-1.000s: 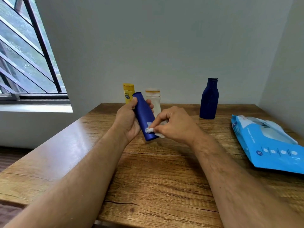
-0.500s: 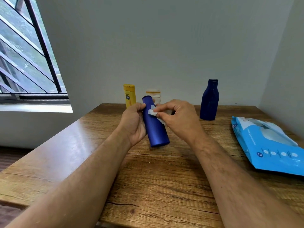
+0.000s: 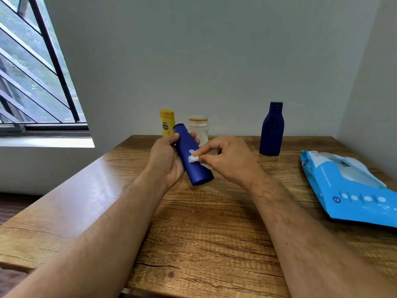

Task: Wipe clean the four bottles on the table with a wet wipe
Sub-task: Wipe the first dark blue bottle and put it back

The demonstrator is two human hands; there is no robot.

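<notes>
My left hand grips a long blue bottle, tilted above the wooden table with its base toward me. My right hand pinches a small white wet wipe and presses it against the middle of that bottle's side. Behind my hands, near the wall, stand a yellow bottle and a white bottle with an orange-rimmed cap, both partly hidden. A dark navy bottle stands upright at the back right.
A light blue pack of wet wipes lies at the table's right side, its flap open. A grey wall runs along the table's far edge and right side. A barred window is at the left.
My right hand slid the wipe up from the bottle's base to near its cap, and now back down to the middle. The left hand kept its grip, tilting the bottle slightly.
</notes>
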